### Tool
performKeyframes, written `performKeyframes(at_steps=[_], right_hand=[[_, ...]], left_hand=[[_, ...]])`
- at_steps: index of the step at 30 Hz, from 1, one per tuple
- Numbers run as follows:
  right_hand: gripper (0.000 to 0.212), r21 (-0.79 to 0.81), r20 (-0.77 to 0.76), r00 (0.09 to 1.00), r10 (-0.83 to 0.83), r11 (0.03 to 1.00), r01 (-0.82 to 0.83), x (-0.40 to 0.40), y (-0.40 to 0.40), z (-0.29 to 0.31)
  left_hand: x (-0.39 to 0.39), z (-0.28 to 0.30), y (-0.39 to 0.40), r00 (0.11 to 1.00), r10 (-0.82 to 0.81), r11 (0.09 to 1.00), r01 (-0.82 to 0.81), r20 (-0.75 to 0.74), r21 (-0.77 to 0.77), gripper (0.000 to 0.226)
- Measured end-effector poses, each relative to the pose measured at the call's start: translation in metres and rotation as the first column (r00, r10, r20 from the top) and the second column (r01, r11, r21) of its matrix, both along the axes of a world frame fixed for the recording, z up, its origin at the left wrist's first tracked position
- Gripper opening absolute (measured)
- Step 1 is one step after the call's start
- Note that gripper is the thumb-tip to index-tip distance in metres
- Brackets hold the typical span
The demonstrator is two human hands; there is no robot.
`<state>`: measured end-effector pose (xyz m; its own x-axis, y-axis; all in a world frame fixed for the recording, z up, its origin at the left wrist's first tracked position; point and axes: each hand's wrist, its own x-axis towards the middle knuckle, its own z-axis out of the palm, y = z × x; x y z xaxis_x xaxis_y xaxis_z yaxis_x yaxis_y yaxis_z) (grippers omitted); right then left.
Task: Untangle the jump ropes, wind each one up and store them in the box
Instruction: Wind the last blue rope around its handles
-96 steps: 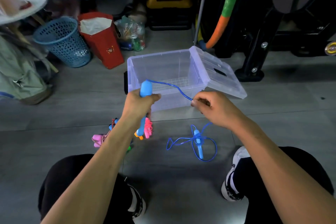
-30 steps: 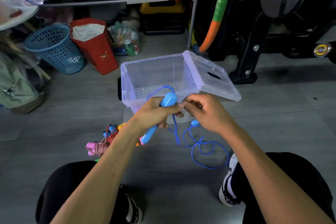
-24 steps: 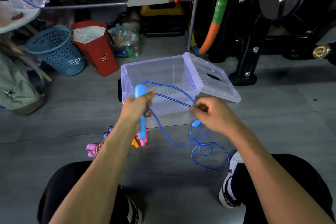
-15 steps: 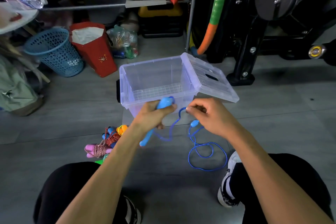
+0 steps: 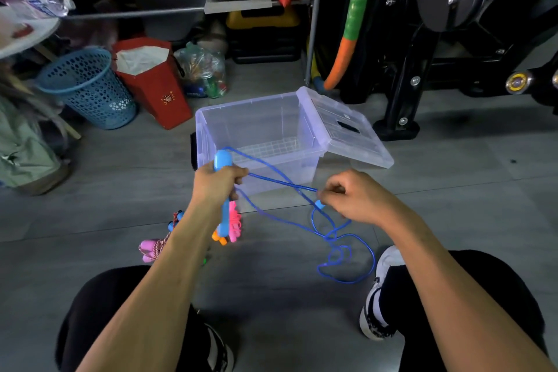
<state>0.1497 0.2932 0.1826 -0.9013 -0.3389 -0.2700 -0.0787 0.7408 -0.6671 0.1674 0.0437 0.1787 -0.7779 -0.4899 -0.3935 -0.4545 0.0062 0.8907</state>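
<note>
In front of the box [image 5: 256, 118], my left hand [image 5: 216, 181] grips the handle [image 5: 222, 160] and my right hand [image 5: 353, 196] pinches the cord [image 5: 280, 181]; I judge the floor loops [image 5: 347, 254] may knot if drawn in too fast.

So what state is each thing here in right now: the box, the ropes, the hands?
Clear box: open, nothing inside, lid leaning off its right side.
Blue jump rope: partly wound, loose loops on the floor.
Blue handle: upright, gripped by the left hand.
Second blue handle: dangling beneath the right hand.
Right hand: pinching the cord.
Other jump ropes: tangled pile on the floor.
</note>
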Motion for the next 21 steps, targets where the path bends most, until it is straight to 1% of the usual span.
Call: performKeyframes(at_steps=[2,3,4,6,8,9,10,12,14,16,17,18,19,20,21], right_hand=[[0.024,-0.043,-0.036,0.999,0.012,0.999,-0.013,0.001,0.001,0.001],[0.023,-0.071,-0.055,0.998,0.026,0.997,-0.03,0.002,-0.001,0.002],[0.023,-0.094,-0.071,0.997,0.044,0.994,-0.05,0.004,-0.004,0.003],[0.024,-0.134,-0.097,0.993,0.074,0.987,-0.087,0.006,-0.01,0.004],[0.024,-0.205,-0.109,0.991,0.08,0.974,-0.101,0.01,-0.017,0.005],[0.024,-0.241,-0.107,0.992,0.068,0.966,-0.092,0.012,-0.021,0.005],[0.024,-0.27,-0.098,0.994,0.045,0.96,-0.07,0.013,-0.023,0.006],[0.024,-0.306,-0.041,0.999,-0.002,0.952,-0.011,0.015,-0.023,0.009],[0.024,-0.297,0.038,0.999,-0.02,0.955,0.03,0.016,-0.017,0.012],[0.026,-0.292,0.091,0.995,-0.034,0.955,0.059,0.016,-0.009,0.018],[0.026,-0.309,0.099,0.994,-0.044,0.948,0.072,0.016,-0.005,0.02],[0.025,-0.334,0.092,0.994,-0.056,0.939,0.083,0.017,-0.002,0.022],[0.023,-0.353,0.066,0.996,-0.061,0.932,0.081,0.017,0.001,0.024],[0.022,-0.366,0.037,0.997,-0.062,0.928,0.072,0.017,0.001,0.024],[0.022,-0.37,0.009,0.999,-0.054,0.928,0.053,0.018,0.001,0.023]], left_hand=[[0.005,-0.004,-0.001,0.986,-0.14,0.964,0.156,0.086,-0.216,0.02],[0.008,-0.004,0.004,0.971,-0.219,0.935,0.237,0.096,-0.262,0.022],[0.011,0.0,0.012,0.953,-0.291,0.924,0.301,0.08,-0.236,0.021],[0.015,0.01,0.028,0.904,-0.426,0.9,0.426,0.028,-0.091,0.017],[0.02,0.022,0.04,0.834,-0.552,0.834,0.551,0.012,0.02,0.011],[0.022,0.024,0.043,0.811,-0.585,0.81,0.584,0.011,0.053,0.007],[0.022,0.025,0.044,0.808,-0.589,0.806,0.587,0.006,0.081,0.009],[0.019,0.023,0.041,0.869,-0.494,0.86,0.491,-0.015,0.138,0.019],[0.012,0.018,0.029,0.951,-0.303,0.925,0.308,-0.059,0.223,0.017],[0.003,0.015,0.011,0.991,-0.105,0.952,0.124,-0.083,0.279,0.015],[0.001,0.013,0.002,0.995,-0.061,0.968,0.078,-0.079,0.239,0.016],[-0.001,0.011,-0.004,0.995,-0.069,0.986,0.079,-0.068,0.146,0.015],[-0.001,0.01,-0.006,0.992,-0.116,0.993,0.117,-0.043,0.021,0.013],[0.0,0.009,-0.005,0.983,-0.186,0.978,0.184,-0.012,-0.099,0.011],[0.003,0.009,0.0,0.965,-0.26,0.948,0.258,0.014,-0.187,0.012]])
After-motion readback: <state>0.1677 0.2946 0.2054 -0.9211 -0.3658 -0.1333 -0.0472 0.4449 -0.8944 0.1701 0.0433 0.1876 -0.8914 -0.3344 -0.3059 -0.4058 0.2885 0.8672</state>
